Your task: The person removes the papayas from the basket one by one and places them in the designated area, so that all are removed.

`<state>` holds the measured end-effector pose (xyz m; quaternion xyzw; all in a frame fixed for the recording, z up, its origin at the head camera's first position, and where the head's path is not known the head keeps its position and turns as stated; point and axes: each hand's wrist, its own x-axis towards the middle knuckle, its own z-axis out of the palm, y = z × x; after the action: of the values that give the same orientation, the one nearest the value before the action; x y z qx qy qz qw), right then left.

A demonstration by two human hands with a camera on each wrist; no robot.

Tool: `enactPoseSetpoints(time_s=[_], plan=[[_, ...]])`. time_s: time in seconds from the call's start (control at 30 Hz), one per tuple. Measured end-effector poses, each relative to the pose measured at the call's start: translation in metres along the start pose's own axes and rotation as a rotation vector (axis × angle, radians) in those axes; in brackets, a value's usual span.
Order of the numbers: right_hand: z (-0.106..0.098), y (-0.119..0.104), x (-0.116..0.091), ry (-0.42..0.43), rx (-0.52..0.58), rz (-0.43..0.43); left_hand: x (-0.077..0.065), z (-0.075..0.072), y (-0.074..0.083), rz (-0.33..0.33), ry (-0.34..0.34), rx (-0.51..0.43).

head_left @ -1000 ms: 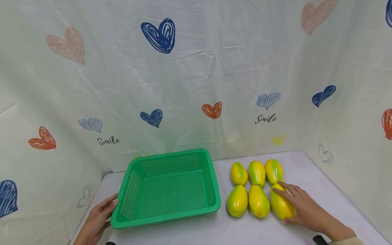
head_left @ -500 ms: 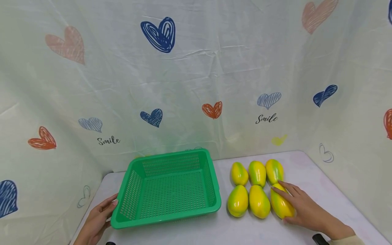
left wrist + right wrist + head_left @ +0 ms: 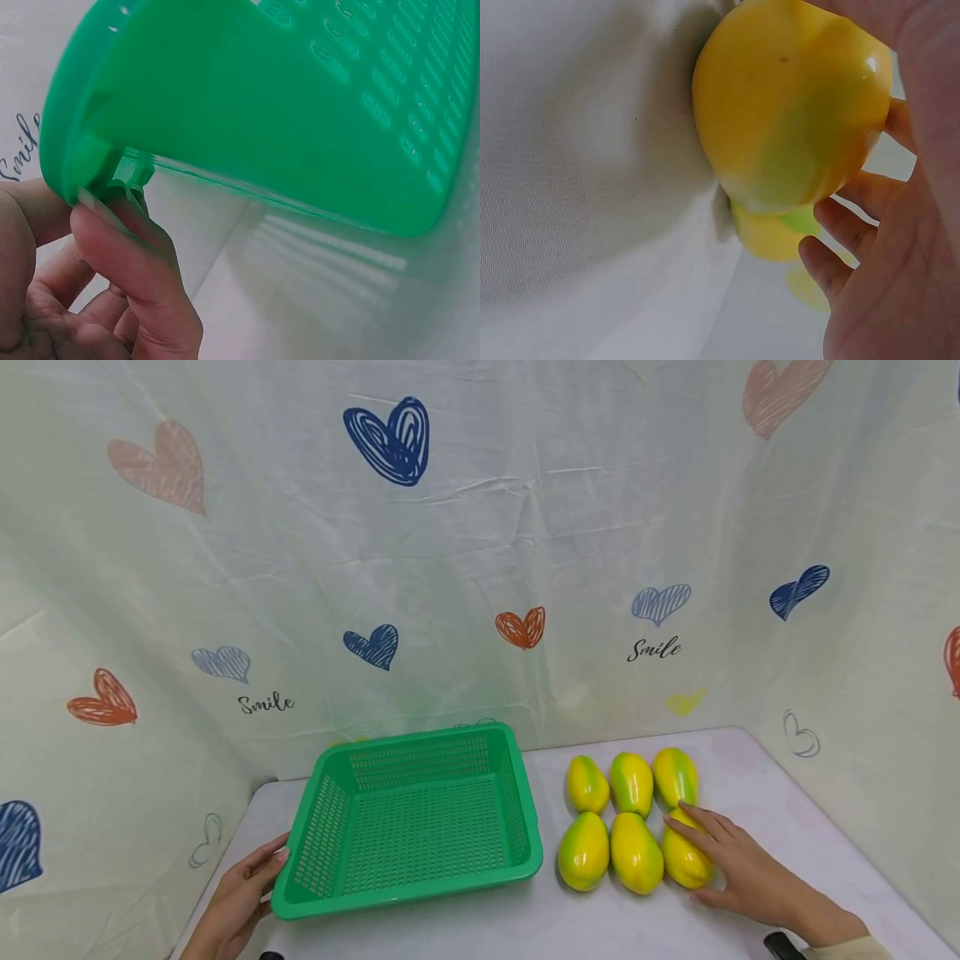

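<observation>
At the left in the head view, my left hand (image 3: pixel 238 893) grips the near-left rim of a green plastic basket (image 3: pixel 405 900). The left wrist view shows the thumb and fingers (image 3: pixel 124 255) pinching around the rim's edge. The basket has nothing in it. My right hand (image 3: pixel 753 877) lies over the near-right mango (image 3: pixel 684 860), which is glossy yellow with green patches. In the right wrist view its fingers (image 3: pixel 844 225) extend loosely along that mango (image 3: pixel 780 105), not closed round it. Several mangoes stand in two rows of three, including the near-middle one (image 3: pixel 636 853) and near-left one (image 3: pixel 583 852).
Pale cloth covers the table (image 3: pixel 480 931). Behind and at both sides hangs a white curtain (image 3: pixel 450 543) printed with hearts. The basket's far side is close to the back curtain, and its right rim faces the mangoes across a narrow gap.
The near-right mango has shifted slightly left and turned more upright, lining up with its row. More space shows between it and my right thumb. My left hand and the basket stay put.
</observation>
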<state>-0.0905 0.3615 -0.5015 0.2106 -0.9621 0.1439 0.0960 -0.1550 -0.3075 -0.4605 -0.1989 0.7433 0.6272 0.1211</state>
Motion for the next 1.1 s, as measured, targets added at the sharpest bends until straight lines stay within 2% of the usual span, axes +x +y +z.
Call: enactPoseSetpoints(time_s=[0.23,0.5,0.83,1.1], plan=[[0.001,0.000,0.000,0.025,-0.026,-0.029,0.000,0.000,0.000,-0.008,0.004,-0.003],[-0.001,0.000,0.001,0.013,-0.005,-0.001,0.001,0.000,0.000,-0.011,0.004,0.002],[-0.007,0.005,0.002,0.095,-0.028,-0.054,0.003,0.000,0.001,-0.020,0.012,-0.006],[-0.012,0.009,0.001,0.086,-0.002,-0.012,0.002,-0.001,0.001,-0.012,0.000,-0.009]])
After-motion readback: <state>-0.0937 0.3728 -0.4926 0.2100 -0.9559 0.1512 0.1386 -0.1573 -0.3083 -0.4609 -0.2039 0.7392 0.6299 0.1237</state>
